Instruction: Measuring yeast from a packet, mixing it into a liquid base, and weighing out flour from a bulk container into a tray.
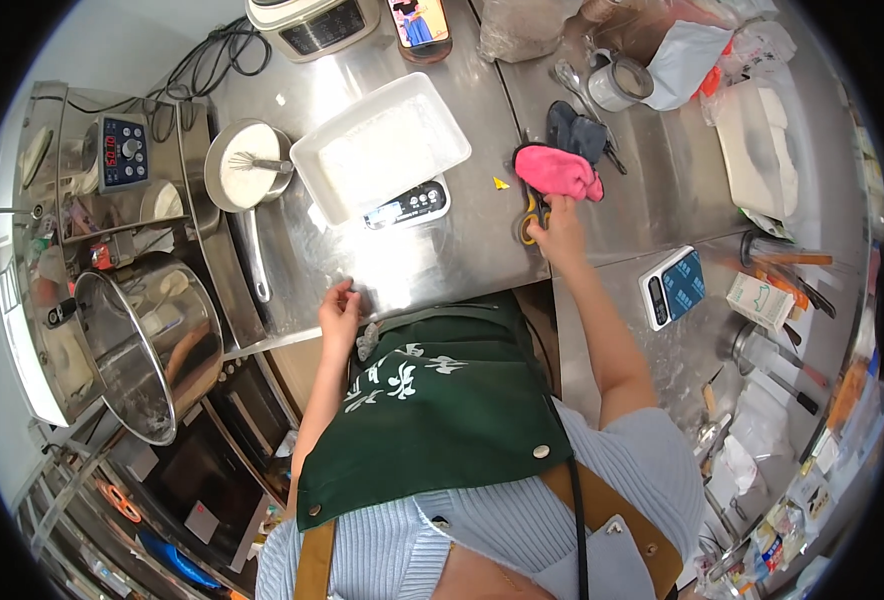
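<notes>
At the right of the steel table, my right hand [559, 238] has its thumb and fingers around the handle of yellow-and-black scissors [530, 224]. Its fingertips reach the lower edge of a pink cloth [554, 172], which covers the blades' end. My left hand [339, 308] is near the table's front edge, empty, with fingers loosely bent and apart. Ahead of it, a white rectangular tub [449, 140] holding white powder rests on a kitchen scale [424, 205]. To the left, a saucepan [212, 180] contains a white mixture and a whisk [252, 161].
Dark cloth [574, 130] lies behind the pink one. A second scale [673, 287] and a carton [759, 300] stand at right. At left are a large metal bowl [167, 400] and a control box [123, 152]. A phone [420, 25] and a white appliance [312, 28] stand at the back.
</notes>
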A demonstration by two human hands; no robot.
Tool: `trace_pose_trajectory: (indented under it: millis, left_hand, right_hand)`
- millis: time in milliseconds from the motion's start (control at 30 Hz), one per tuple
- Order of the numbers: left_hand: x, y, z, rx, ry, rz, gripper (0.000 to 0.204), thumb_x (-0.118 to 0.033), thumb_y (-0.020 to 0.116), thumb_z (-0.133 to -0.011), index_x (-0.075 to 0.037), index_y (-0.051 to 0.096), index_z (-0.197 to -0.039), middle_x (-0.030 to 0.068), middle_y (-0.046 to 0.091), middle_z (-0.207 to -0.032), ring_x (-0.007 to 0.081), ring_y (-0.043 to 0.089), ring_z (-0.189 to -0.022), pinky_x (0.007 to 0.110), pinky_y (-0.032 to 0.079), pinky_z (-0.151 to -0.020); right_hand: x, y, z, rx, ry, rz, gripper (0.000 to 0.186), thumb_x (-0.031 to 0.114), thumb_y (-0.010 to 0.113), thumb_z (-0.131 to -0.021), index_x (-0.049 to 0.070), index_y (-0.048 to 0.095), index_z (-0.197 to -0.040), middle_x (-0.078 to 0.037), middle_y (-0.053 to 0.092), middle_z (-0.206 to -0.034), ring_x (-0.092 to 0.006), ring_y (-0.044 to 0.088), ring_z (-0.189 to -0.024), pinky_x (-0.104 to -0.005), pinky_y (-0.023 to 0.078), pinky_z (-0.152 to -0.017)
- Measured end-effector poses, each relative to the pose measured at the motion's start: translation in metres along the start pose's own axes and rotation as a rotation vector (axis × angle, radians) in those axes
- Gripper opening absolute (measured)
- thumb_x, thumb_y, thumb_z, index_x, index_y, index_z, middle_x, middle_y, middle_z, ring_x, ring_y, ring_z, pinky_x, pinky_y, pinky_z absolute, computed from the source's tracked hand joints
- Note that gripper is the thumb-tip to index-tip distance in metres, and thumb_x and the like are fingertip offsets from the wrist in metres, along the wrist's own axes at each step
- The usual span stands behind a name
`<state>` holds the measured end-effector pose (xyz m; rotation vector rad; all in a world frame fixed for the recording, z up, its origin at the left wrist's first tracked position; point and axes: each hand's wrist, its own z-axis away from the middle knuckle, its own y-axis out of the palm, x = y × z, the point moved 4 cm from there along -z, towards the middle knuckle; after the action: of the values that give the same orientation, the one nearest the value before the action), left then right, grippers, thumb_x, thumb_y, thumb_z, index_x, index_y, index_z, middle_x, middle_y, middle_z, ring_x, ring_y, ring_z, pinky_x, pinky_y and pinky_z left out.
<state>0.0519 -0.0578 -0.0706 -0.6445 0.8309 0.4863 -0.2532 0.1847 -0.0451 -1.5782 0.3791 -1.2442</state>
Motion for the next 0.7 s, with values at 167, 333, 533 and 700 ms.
trace_pose_trajectory:
  millis: [167, 333, 533, 700]
  left_hand:
    - [0.005, 0.002, 0.005, 0.003, -0.030, -0.010, 0.025, -0.007, 0.055, -0.079, 0.000, 0.052, -0.103, 0.0026, 0.051, -0.077, 0.0082, 0.049, -0.056, 0.021, 0.043, -0.046]
    - [0.008, 0.000, 0.011, -0.040, -0.050, -0.013, 0.025, -0.008, 0.056, -0.079, 0.000, 0.053, -0.102, 0.0024, 0.052, -0.077, 0.0078, 0.049, -0.057, 0.021, 0.043, -0.047]
    - [0.009, 0.001, 0.017, -0.072, -0.066, -0.048, 0.024, -0.007, 0.054, -0.079, 0.000, 0.053, -0.102, 0.0027, 0.052, -0.074, 0.0079, 0.049, -0.056, 0.021, 0.043, -0.047]
    - [0.014, -0.002, 0.029, -0.152, -0.121, 0.074, 0.025, -0.008, 0.055, -0.079, 0.000, 0.053, -0.103, 0.0035, 0.053, -0.076, 0.0088, 0.050, -0.057, 0.021, 0.044, -0.047]
  right_hand:
    - [-0.023, -0.023, -0.026, -0.118, 0.023, 0.128, 0.039, 0.018, 0.063, -0.063, 0.003, 0.045, -0.095, -0.016, 0.047, -0.093, -0.0339, 0.052, -0.079, -0.0411, 0.043, -0.067]
    - [-0.012, -0.030, -0.021, 0.012, 0.042, 0.333, 0.028, 0.016, 0.062, -0.067, 0.003, 0.050, -0.089, -0.016, 0.048, -0.091, -0.0324, 0.053, -0.079, -0.0408, 0.043, -0.066]
    - [0.058, 0.009, -0.028, -0.072, -0.239, -0.018, 0.013, 0.008, 0.058, -0.069, 0.001, 0.054, -0.080, -0.013, 0.051, -0.085, -0.0306, 0.053, -0.082, -0.0397, 0.043, -0.068]
    - [0.056, 0.035, -0.044, -0.003, -0.136, 0.095, 0.011, 0.007, 0.057, -0.070, 0.003, 0.055, -0.081, -0.013, 0.052, -0.086, -0.0311, 0.053, -0.081, -0.0392, 0.044, -0.068]
